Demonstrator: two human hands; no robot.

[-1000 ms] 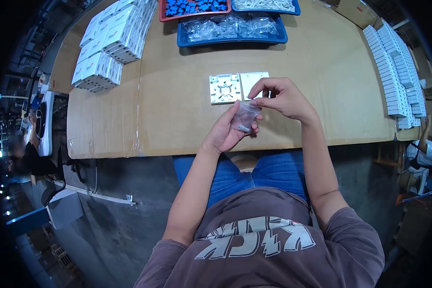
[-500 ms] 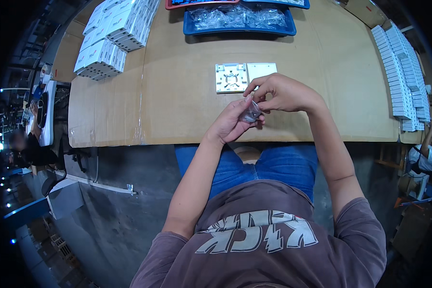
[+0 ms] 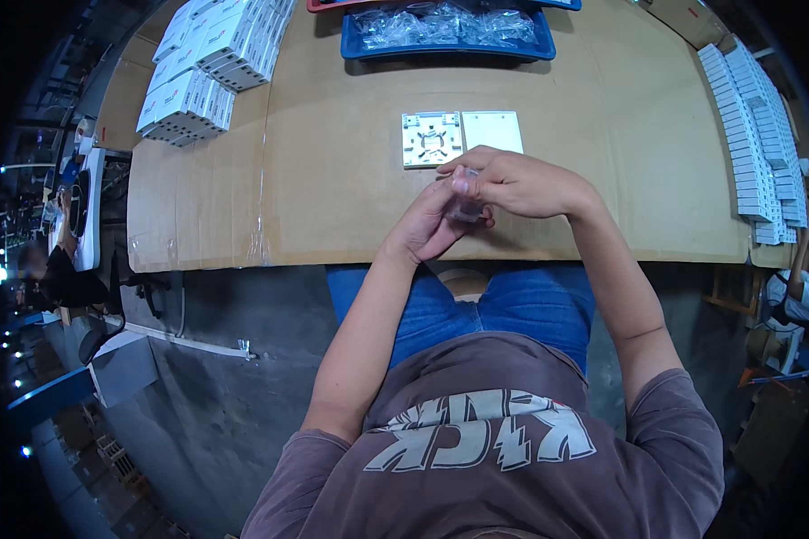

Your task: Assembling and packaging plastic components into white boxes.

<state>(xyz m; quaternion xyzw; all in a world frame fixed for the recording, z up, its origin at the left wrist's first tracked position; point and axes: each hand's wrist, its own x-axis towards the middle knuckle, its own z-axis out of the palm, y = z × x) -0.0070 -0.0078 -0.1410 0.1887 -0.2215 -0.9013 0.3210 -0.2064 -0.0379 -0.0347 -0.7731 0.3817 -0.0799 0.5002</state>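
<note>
Just in front of the table's near edge, my left hand (image 3: 425,222) is closed around a small clear plastic bag (image 3: 465,208). My right hand (image 3: 532,185) bends over the bag's upper part, fingers closed against it beside the left thumb. The bag's contents are too blurred to make out, and the right fingertips are partly hidden. Beyond my hands lies an open white square plastic box (image 3: 432,154) with a round frame moulded inside. A flat white square cover (image 3: 494,132) lies against its right side.
At the far side stands a blue tray (image 3: 449,53) of crinkled clear bags, with more trays behind it. White boxes (image 3: 185,106) are stacked at the far left, and thin white pieces (image 3: 737,135) at the right. Brown cardboard (image 3: 333,162) covers the table. Other people sit at both sides.
My right hand has shifted slightly left and now covers more of the bag's top. The bag looks more upright between my hands. The box and cover have not been moved.
</note>
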